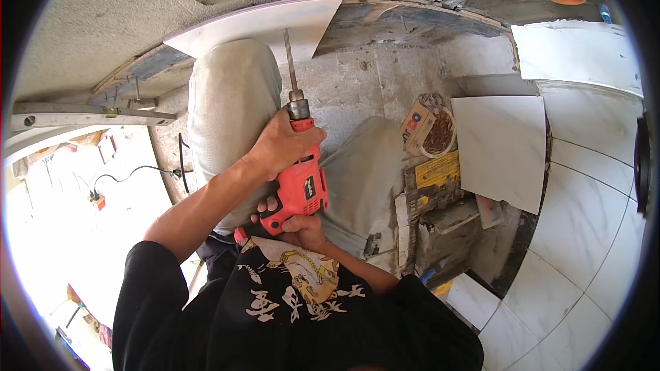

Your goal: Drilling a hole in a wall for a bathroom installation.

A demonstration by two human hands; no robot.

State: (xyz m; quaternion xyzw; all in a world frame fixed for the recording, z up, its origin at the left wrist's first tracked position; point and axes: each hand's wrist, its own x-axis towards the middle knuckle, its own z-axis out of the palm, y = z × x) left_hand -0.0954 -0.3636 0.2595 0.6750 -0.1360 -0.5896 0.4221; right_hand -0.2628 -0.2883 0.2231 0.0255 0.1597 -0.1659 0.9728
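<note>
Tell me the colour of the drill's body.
Red: the drill shows best in the head view, the only one.

The drill (299, 192) sits between the legs (364, 165) — a slab (317, 17) beyond the left knee (234, 89), a spirit level (96, 117) farther left — and right of them a container (417, 127), with a tile (502, 151) to its right.
</note>
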